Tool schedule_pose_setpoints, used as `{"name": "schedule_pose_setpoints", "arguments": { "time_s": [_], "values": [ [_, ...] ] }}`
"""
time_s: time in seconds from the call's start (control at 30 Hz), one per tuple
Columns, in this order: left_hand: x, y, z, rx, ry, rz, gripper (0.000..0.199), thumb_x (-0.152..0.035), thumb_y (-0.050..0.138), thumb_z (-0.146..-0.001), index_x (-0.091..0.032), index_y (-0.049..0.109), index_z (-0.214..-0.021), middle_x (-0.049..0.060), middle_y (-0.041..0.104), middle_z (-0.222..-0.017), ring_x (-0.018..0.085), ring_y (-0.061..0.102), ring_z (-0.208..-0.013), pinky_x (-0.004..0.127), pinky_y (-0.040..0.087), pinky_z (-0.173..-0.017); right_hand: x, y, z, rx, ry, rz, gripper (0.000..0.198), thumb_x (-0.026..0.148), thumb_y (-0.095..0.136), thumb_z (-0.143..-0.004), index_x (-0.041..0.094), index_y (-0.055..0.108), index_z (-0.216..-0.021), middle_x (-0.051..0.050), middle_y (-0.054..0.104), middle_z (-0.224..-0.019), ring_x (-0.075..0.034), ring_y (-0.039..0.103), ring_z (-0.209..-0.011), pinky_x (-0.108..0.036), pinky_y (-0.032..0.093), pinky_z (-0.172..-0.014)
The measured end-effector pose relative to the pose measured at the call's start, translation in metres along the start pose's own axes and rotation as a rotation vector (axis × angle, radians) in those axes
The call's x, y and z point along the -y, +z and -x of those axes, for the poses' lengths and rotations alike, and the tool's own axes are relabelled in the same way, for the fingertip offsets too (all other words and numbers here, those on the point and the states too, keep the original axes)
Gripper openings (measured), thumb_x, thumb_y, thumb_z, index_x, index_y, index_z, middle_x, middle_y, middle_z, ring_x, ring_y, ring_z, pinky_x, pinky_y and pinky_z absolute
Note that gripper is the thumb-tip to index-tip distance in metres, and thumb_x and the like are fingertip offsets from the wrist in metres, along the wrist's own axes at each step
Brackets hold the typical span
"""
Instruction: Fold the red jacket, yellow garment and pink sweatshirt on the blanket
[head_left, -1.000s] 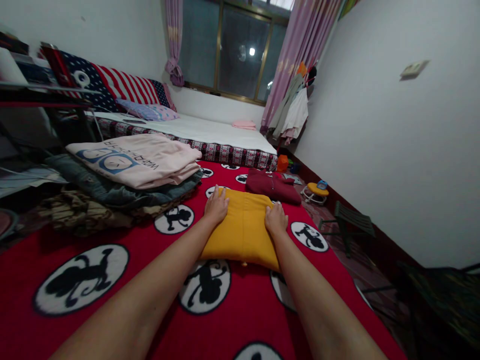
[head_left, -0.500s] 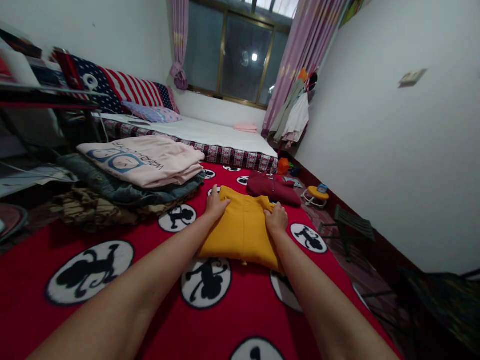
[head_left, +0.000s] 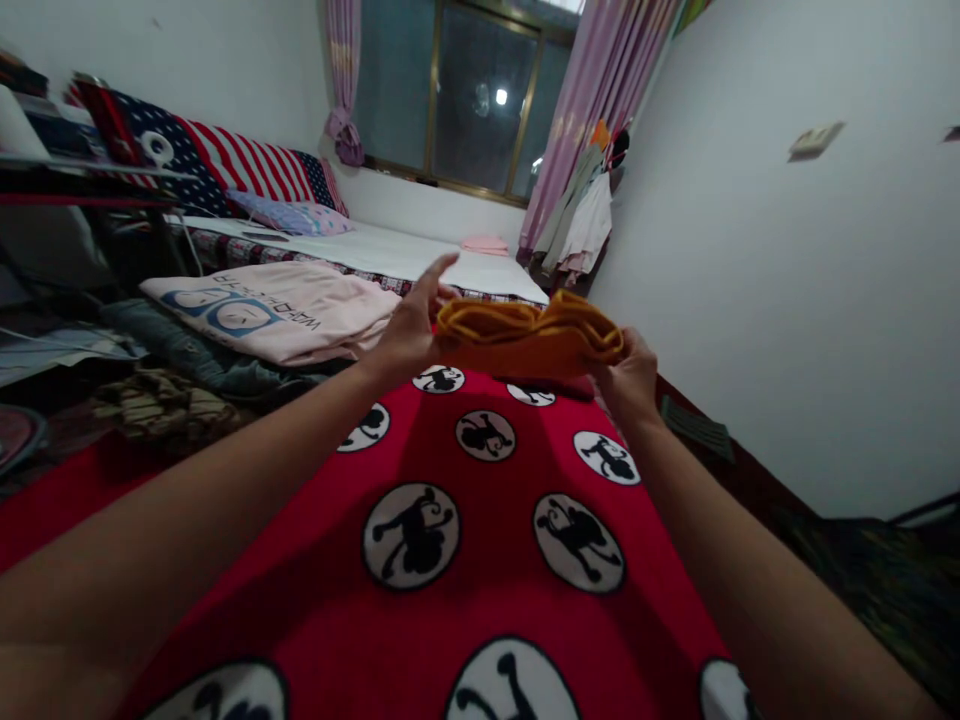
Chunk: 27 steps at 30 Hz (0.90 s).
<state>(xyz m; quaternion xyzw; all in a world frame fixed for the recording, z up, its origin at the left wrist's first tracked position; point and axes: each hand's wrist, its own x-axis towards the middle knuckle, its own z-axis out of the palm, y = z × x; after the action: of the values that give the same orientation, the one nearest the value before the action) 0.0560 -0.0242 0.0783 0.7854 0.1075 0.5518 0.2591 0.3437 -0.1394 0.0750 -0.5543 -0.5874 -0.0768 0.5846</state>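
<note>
A folded yellow garment is held up above the red blanket, its layered folded edge turned upward. My left hand supports its left end, with a thumb or finger pointing up and the other fingers partly hidden. At the right end, my right hand grips the cloth, thumb on the near side. Behind and below it, a folded maroon garment shows only in part. To the left lies a pile with a pale pink printed garment on top of denim.
A patterned brown cloth sits at the pile's lower left. Farther back is a bed below a window. Clothes hang beside the curtain. A folding stool stands by the right wall, and a cluttered table at left.
Both hands have lifted the yellow garment off the blanket, upward and away from me. It has tipped so its folded edge shows. The camera view has shifted slightly.
</note>
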Motion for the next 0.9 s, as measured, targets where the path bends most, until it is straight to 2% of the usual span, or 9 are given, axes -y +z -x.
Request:
{"name": "schedule_pose_setpoints", "arguments": {
  "time_s": [0.07, 0.17, 0.27, 0.47, 0.6, 0.67, 0.73, 0.8, 0.9],
  "values": [
    [-0.001, 0.007, 0.047, 0.137, 0.084, -0.157, 0.069, -0.012, 0.070, -0.073, -0.021, 0.046, -0.137, 0.007, 0.057, -0.107, 0.018, 0.059, -0.091, 0.031, 0.050, -0.082, -0.012, -0.002, 0.045, 0.050, -0.039, 0.067, 0.028, 0.034, 0.066, -0.071, 0.018, 0.061, -0.094, -0.005, 0.064, -0.094, -0.020, 0.058, -0.086, -0.031, 0.048, -0.076],
    [0.004, 0.020, 0.119, 0.439, 0.004, -0.217, 0.033, -0.006, 0.062, -0.074, -0.019, 0.064, -0.105, 0.006, 0.054, -0.108, 0.016, 0.058, -0.093, 0.026, 0.049, -0.079, -0.037, 0.001, 0.112, 0.274, 0.003, 0.057, 0.018, 0.021, 0.061, -0.072, 0.020, 0.061, -0.090, -0.005, 0.063, -0.092, -0.021, 0.059, -0.086, -0.033, 0.047, -0.077],
    [0.006, 0.025, 0.162, 0.499, -0.096, -0.234, 0.034, 0.005, 0.047, -0.070, -0.018, 0.061, -0.090, 0.005, 0.059, -0.103, 0.017, 0.055, -0.099, 0.029, 0.045, -0.086, -0.053, 0.003, 0.148, 0.360, 0.043, 0.016, 0.023, 0.013, 0.060, -0.067, 0.021, 0.063, -0.088, -0.007, 0.063, -0.100, -0.023, 0.059, -0.098, -0.037, 0.046, -0.087],
    [0.001, 0.022, 0.165, 0.371, -0.211, -0.086, 0.028, 0.004, 0.039, -0.062, -0.017, 0.054, -0.073, 0.004, 0.062, -0.088, 0.016, 0.057, -0.087, 0.028, 0.044, -0.079, -0.058, -0.006, 0.154, 0.193, 0.200, -0.078, 0.017, 0.012, 0.047, -0.069, 0.021, 0.061, -0.067, -0.006, 0.064, -0.089, -0.022, 0.060, -0.092, -0.038, 0.046, -0.087],
    [-0.009, 0.020, 0.164, 0.340, -0.215, -0.117, 0.023, -0.006, 0.045, -0.078, -0.017, 0.060, -0.092, 0.008, 0.061, -0.102, 0.019, 0.056, -0.099, 0.033, 0.045, -0.089, -0.058, -0.008, 0.157, 0.053, 0.342, -0.036, 0.020, 0.033, 0.054, -0.081, 0.020, 0.064, -0.092, -0.008, 0.062, -0.101, -0.023, 0.059, -0.096, -0.038, 0.048, -0.082],
    [-0.016, 0.021, 0.165, 0.376, -0.184, -0.185, 0.028, -0.021, 0.057, -0.084, -0.018, 0.059, -0.111, 0.011, 0.057, -0.118, 0.023, 0.053, -0.111, 0.037, 0.043, -0.096, -0.055, -0.007, 0.157, 0.096, 0.364, 0.011, 0.039, 0.044, 0.059, -0.081, 0.020, 0.061, -0.111, -0.011, 0.060, -0.115, -0.025, 0.058, -0.102, -0.039, 0.049, -0.082],
    [-0.021, 0.022, 0.166, 0.484, -0.126, -0.264, 0.049, -0.035, 0.070, -0.078, -0.021, 0.056, -0.123, 0.012, 0.053, -0.128, 0.027, 0.048, -0.119, 0.041, 0.040, -0.101, -0.050, -0.005, 0.157, 0.206, 0.320, 0.061, 0.046, 0.047, 0.064, -0.078, 0.020, 0.061, -0.116, -0.012, 0.060, -0.119, -0.027, 0.058, -0.106, -0.042, 0.047, -0.089],
    [-0.024, 0.025, 0.167, 0.573, -0.078, -0.340, 0.052, -0.038, 0.074, -0.074, -0.024, 0.058, -0.121, 0.010, 0.053, -0.129, 0.028, 0.047, -0.121, 0.044, 0.039, -0.102, -0.045, -0.005, 0.156, 0.303, 0.229, 0.091, 0.035, 0.045, 0.065, -0.079, 0.022, 0.066, -0.105, -0.010, 0.065, -0.112, -0.027, 0.058, -0.107, -0.043, 0.043, -0.096],
    [-0.023, 0.029, 0.167, 0.564, -0.062, -0.401, 0.028, -0.027, 0.070, -0.077, -0.023, 0.064, -0.104, 0.008, 0.057, -0.122, 0.026, 0.049, -0.116, 0.043, 0.040, -0.099, -0.040, -0.007, 0.154, 0.318, 0.184, 0.075, 0.028, 0.045, 0.053, -0.089, 0.023, 0.070, -0.083, -0.008, 0.067, -0.099, -0.024, 0.060, -0.101, -0.041, 0.044, -0.094]
  ]
}}
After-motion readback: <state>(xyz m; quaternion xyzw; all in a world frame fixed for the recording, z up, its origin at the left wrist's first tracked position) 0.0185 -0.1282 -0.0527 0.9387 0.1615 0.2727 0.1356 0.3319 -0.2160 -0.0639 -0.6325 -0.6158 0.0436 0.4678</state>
